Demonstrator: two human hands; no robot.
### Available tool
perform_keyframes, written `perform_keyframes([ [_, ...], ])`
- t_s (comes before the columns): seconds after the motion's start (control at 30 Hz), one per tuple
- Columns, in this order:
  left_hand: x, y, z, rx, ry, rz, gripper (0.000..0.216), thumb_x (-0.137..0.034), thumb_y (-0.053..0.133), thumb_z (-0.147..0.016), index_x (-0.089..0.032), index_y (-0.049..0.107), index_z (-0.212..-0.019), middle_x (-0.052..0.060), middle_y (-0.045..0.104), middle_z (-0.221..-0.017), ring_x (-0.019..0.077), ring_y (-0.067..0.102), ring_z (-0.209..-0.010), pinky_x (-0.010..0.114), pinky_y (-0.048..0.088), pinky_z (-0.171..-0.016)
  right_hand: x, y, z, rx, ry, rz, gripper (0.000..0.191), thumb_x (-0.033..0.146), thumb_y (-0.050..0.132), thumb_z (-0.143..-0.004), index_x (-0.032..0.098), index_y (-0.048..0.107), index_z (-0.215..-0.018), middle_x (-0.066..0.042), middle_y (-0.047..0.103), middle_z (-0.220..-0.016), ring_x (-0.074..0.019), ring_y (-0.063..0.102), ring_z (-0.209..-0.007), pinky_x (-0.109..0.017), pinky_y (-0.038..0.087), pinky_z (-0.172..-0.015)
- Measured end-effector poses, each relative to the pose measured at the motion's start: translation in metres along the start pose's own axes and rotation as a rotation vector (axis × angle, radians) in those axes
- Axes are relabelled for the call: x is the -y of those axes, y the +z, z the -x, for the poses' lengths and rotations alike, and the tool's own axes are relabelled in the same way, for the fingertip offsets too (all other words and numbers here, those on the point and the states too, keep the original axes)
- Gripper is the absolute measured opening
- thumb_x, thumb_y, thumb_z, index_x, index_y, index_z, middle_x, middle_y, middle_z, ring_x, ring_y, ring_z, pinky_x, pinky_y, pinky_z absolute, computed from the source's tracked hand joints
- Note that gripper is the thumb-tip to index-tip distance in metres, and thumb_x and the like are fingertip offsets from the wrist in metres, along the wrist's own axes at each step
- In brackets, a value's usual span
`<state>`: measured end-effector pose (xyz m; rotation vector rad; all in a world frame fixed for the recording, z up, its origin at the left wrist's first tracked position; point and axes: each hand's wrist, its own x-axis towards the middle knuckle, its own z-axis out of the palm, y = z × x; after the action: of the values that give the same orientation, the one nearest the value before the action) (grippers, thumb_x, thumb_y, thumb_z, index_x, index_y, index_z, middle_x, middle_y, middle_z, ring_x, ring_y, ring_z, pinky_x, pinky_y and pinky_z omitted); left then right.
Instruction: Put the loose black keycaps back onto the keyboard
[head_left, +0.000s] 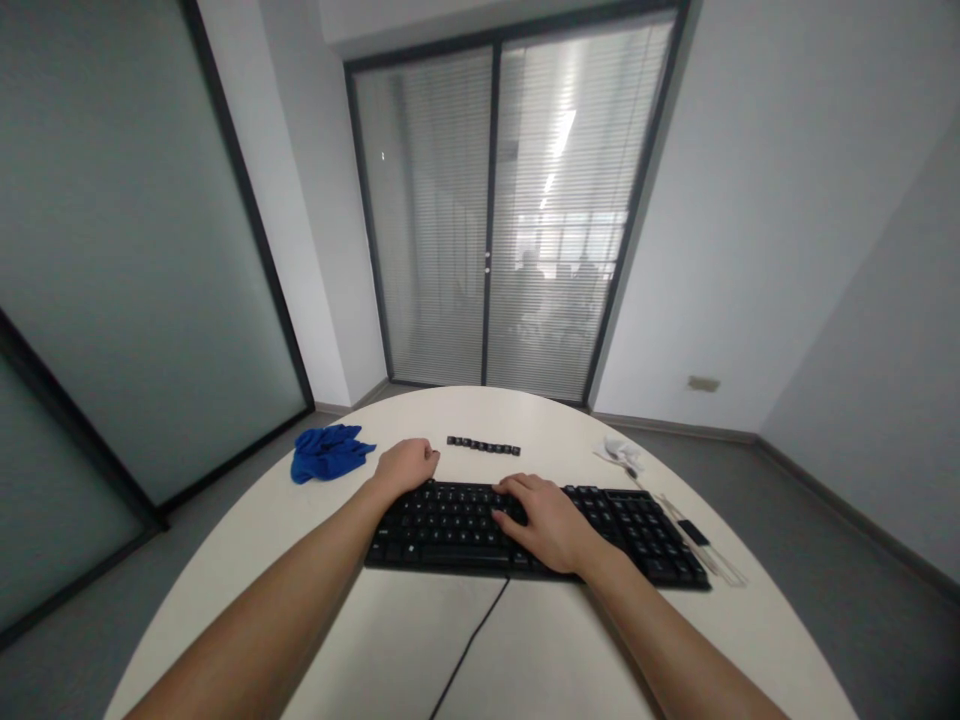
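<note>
A black keyboard (450, 527) lies across the round table, its cable (480, 625) running toward me from the front edge. At its upper left corner my left hand (407, 464) is closed, thumb against curled fingers; anything inside the fingers is hidden. My right hand (551, 522) rests over the middle keys with thumb and fingers apart, holding nothing that I can see. Beyond the keyboard is a short row of loose black keycaps (484, 446), set side by side. The keys under my right palm are covered.
A crumpled blue cloth (330, 454) lies left of my left hand. At the right are a white crumpled item (618, 451), thin pale sticks (726, 566) and a small black block (693, 532). The white table's (247, 560) curved edge surrounds the work area; glass doors (427, 220) stand behind.
</note>
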<state>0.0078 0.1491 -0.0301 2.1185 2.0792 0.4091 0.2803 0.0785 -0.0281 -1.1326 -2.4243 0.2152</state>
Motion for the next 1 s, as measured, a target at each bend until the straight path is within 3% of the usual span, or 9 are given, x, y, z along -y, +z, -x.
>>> perform_keyframes([
  [0.23, 0.004, -0.005, -0.003, -0.014, 0.006, 0.021, 0.038, -0.038, 0.057, -0.086, -0.026, 0.066, -0.122, 0.007, 0.076, -0.113, 0.0272, 0.069, -0.104, 0.036, 0.051, -0.086, 0.001, -0.001, 0.0, 0.009, 0.006, 0.003, 0.031, 0.04, 0.058, -0.094, 0.021, 0.065, -0.117, -0.009, 0.07, -0.115, -0.027, 0.062, -0.107, -0.041, 0.046, -0.098],
  [0.47, 0.001, -0.002, -0.007, -0.029, 0.028, 0.045, 0.022, -0.035, 0.063, -0.079, -0.027, 0.079, -0.092, 0.007, 0.078, -0.103, 0.0318, 0.069, -0.102, 0.038, 0.052, -0.083, 0.0, 0.0, 0.0, 0.006, 0.001, 0.004, 0.031, 0.04, 0.058, -0.093, 0.021, 0.065, -0.117, -0.009, 0.07, -0.114, -0.0268, 0.062, -0.107, -0.041, 0.046, -0.097],
  [0.67, 0.005, -0.003, 0.003, -0.114, 0.019, 0.173, 0.027, -0.031, 0.064, -0.078, -0.026, 0.077, -0.101, 0.005, 0.078, -0.099, 0.0259, 0.071, -0.093, 0.033, 0.053, -0.081, 0.0, 0.0, 0.0, -0.001, -0.001, 0.003, 0.03, 0.04, 0.058, -0.094, 0.022, 0.065, -0.116, -0.009, 0.07, -0.113, -0.027, 0.063, -0.107, -0.041, 0.046, -0.097],
  [0.83, 0.005, -0.002, 0.028, -0.107, 0.184, 0.383, 0.033, -0.028, 0.057, -0.085, -0.022, 0.074, -0.113, 0.002, 0.077, -0.099, 0.0184, 0.071, -0.085, 0.028, 0.054, -0.082, 0.0, 0.001, 0.0, -0.002, 0.001, 0.003, 0.03, 0.04, 0.058, -0.094, 0.022, 0.065, -0.116, -0.009, 0.07, -0.113, -0.0267, 0.062, -0.107, -0.041, 0.046, -0.097],
  [1.0, 0.008, 0.004, 0.052, -0.11, 0.255, 0.586, 0.028, -0.027, 0.059, -0.082, -0.02, 0.075, -0.104, 0.003, 0.077, -0.094, 0.0192, 0.07, -0.086, 0.03, 0.053, -0.085, 0.0, 0.0, -0.001, 0.006, 0.008, 0.004, 0.03, 0.04, 0.058, -0.094, 0.022, 0.065, -0.117, -0.009, 0.07, -0.113, -0.0269, 0.063, -0.107, -0.042, 0.046, -0.097],
])
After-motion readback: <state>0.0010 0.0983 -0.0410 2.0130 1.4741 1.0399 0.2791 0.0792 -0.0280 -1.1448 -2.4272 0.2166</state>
